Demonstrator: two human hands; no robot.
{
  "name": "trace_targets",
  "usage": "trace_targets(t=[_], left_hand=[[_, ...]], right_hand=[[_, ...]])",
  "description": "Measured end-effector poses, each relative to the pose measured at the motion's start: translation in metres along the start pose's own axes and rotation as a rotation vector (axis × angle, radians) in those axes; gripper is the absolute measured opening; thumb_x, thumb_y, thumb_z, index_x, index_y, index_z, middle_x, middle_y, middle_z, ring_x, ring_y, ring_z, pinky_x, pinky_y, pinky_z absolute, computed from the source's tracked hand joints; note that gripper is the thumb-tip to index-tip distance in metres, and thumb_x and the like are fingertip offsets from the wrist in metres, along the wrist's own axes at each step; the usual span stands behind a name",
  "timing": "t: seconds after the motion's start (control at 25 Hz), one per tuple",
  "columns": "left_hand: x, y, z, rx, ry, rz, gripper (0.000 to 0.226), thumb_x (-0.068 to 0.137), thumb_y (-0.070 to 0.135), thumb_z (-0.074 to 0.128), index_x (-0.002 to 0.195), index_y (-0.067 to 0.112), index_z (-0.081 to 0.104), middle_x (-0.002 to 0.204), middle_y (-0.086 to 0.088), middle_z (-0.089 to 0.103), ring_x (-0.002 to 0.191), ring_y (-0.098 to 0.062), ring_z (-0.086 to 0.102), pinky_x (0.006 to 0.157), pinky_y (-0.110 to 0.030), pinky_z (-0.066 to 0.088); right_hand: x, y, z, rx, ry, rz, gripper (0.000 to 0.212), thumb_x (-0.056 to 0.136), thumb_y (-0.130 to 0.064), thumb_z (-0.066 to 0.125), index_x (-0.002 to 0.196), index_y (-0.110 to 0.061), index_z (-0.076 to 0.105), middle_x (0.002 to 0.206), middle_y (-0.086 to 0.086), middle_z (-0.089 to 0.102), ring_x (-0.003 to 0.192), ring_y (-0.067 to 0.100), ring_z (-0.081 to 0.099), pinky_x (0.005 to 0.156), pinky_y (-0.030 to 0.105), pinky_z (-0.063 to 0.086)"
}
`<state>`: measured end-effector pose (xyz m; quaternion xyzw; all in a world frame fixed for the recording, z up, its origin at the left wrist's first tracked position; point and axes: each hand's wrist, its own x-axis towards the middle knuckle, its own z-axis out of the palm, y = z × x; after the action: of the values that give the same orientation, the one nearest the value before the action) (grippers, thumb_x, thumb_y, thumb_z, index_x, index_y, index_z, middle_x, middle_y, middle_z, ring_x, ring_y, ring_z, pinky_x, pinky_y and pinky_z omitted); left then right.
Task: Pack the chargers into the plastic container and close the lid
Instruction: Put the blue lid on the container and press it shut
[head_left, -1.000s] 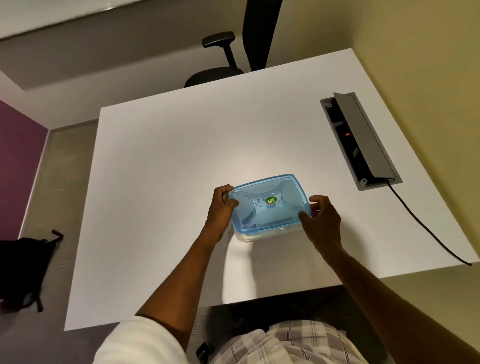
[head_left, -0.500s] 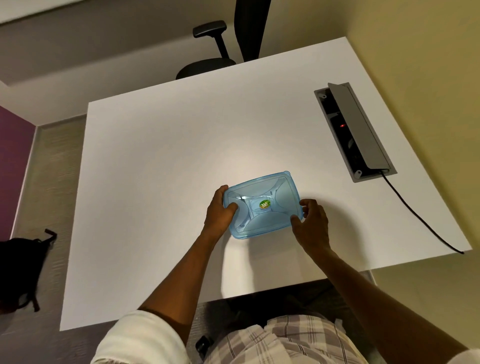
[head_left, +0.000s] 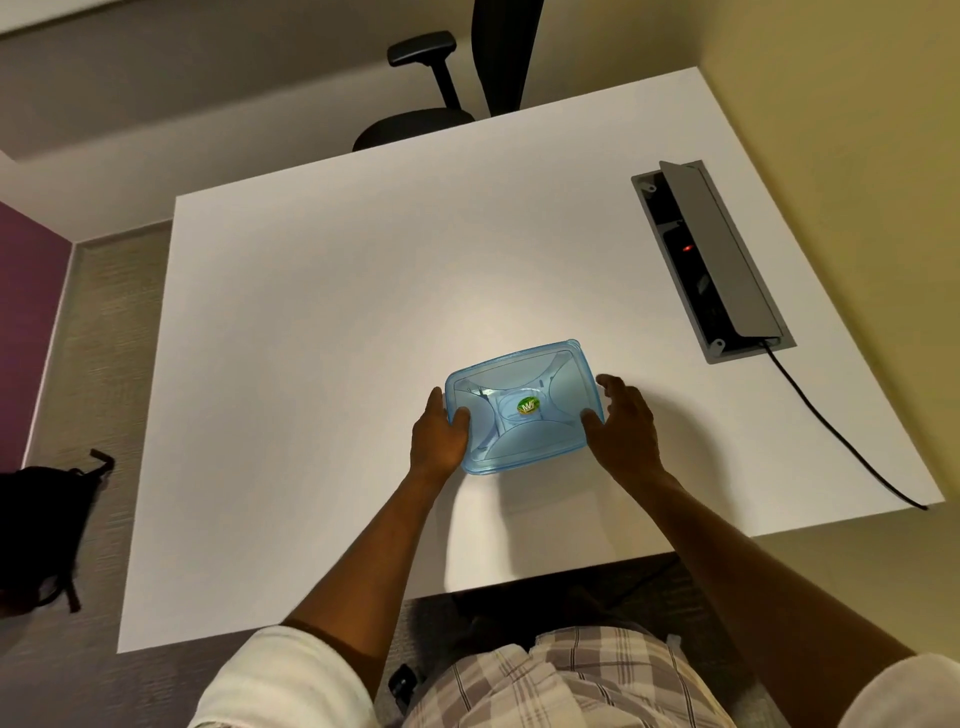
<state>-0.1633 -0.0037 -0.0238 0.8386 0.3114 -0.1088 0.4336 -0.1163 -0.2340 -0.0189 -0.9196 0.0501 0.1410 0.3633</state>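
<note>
The plastic container (head_left: 524, 447) lies flat on the white table (head_left: 337, 338) near its front edge. Its translucent blue lid (head_left: 558, 379), with a green sticker in the middle, sits on top. My left hand (head_left: 439, 439) grips the left edge with the thumb on the lid. My right hand (head_left: 621, 426) holds the right edge, thumb on the lid's front right corner and fingers spread along the side. Through the lid I see only faint shapes and cannot make out any chargers.
A grey cable box (head_left: 711, 260) with its flap raised is set into the table at the right, and a black cord (head_left: 841, 436) runs from it over the front edge. A black office chair (head_left: 441, 104) stands behind the table. A black bag (head_left: 41, 525) lies on the floor at left.
The clear base that showed under the lid a second ago is now hidden beneath it. Both hands have stayed at the container's sides, and my right fingers have spread a little.
</note>
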Motion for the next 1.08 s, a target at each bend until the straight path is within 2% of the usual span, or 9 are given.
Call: trace_targets(t=[0.08,0.2,0.48,0.64,0.76,0.84,0.92,1.0,1.08], left_hand=[[-0.003,0.001,0.003,-0.006,0.014,0.024,0.027,0.099,0.020,0.046,0.123,0.007,0.052,0.120,-0.013,0.066,0.108,-0.034,0.063,0.082,-0.030,0.044],[-0.005,0.005,0.005,0.000,0.046,0.038,0.029,0.099,0.018,0.044,0.125,0.006,0.050,0.122,-0.015,0.065,0.109,-0.036,0.062,0.088,-0.035,0.048],[-0.003,0.004,0.009,-0.004,0.084,0.076,0.030,0.101,0.016,0.043,0.127,0.003,0.047,0.123,-0.018,0.065,0.109,-0.040,0.063,0.091,-0.041,0.052],[0.000,0.003,0.012,0.037,0.074,0.068,0.054,0.103,0.021,0.040,0.153,0.007,0.026,0.137,-0.017,0.060,0.120,-0.040,0.059,0.102,-0.041,0.048],[0.001,0.001,0.014,0.046,0.094,0.086,0.061,0.103,0.020,0.039,0.159,0.021,0.013,0.137,-0.015,0.061,0.117,-0.036,0.061,0.097,-0.032,0.046],[0.002,-0.001,0.017,0.045,0.098,0.100,0.062,0.103,0.019,0.037,0.159,0.023,0.011,0.151,-0.012,0.049,0.132,-0.034,0.052,0.109,-0.035,0.042],[0.003,-0.003,0.023,0.089,0.103,0.118,0.062,0.103,0.018,0.034,0.159,0.023,0.008,0.165,-0.007,0.024,0.149,-0.028,0.030,0.118,-0.032,0.029],[0.003,-0.004,0.029,0.169,0.110,0.136,0.063,0.103,0.014,0.031,0.159,0.020,0.004,0.169,-0.005,0.002,0.154,-0.023,0.014,0.118,-0.032,0.026],[0.005,-0.003,0.034,0.307,0.121,0.227,0.069,0.098,0.000,0.034,0.159,0.012,0.004,0.168,-0.011,-0.007,0.156,-0.029,0.001,0.126,-0.039,0.015]], right_hand=[[0.006,-0.004,0.001,-0.042,-0.034,-0.023,0.058,0.089,-0.020,0.059,0.144,-0.012,0.041,0.134,0.015,0.054,0.122,0.032,0.050,0.102,0.042,0.042],[0.010,-0.008,0.004,-0.082,-0.061,-0.026,0.062,0.091,-0.020,0.057,0.148,-0.009,0.036,0.142,0.017,0.051,0.129,0.034,0.046,0.107,0.040,0.037],[0.013,-0.011,0.007,-0.135,-0.047,-0.053,0.062,0.091,-0.019,0.056,0.148,-0.007,0.034,0.130,0.019,0.055,0.120,0.033,0.051,0.098,0.041,0.044],[0.014,-0.011,0.009,-0.176,-0.064,-0.069,0.064,0.091,-0.018,0.056,0.148,-0.006,0.032,0.130,0.018,0.053,0.120,0.034,0.050,0.098,0.042,0.045],[0.015,-0.013,0.011,-0.214,-0.070,-0.082,0.064,0.092,-0.019,0.055,0.149,-0.006,0.030,0.129,0.018,0.052,0.119,0.034,0.051,0.098,0.043,0.047],[0.015,-0.013,0.011,-0.235,-0.075,-0.084,0.064,0.092,-0.021,0.053,0.149,-0.005,0.028,0.130,0.018,0.051,0.118,0.034,0.050,0.098,0.044,0.047],[0.014,-0.012,0.012,-0.257,-0.075,-0.090,0.064,0.093,-0.022,0.053,0.149,-0.005,0.027,0.130,0.018,0.051,0.117,0.034,0.050,0.097,0.043,0.047],[0.013,-0.011,0.013,-0.282,-0.072,-0.101,0.064,0.093,-0.023,0.052,0.149,-0.005,0.028,0.129,0.018,0.051,0.115,0.033,0.051,0.095,0.043,0.047],[0.013,-0.011,0.013,-0.299,-0.073,-0.109,0.063,0.093,-0.024,0.052,0.148,-0.004,0.028,0.128,0.017,0.052,0.114,0.033,0.051,0.094,0.044,0.049]])
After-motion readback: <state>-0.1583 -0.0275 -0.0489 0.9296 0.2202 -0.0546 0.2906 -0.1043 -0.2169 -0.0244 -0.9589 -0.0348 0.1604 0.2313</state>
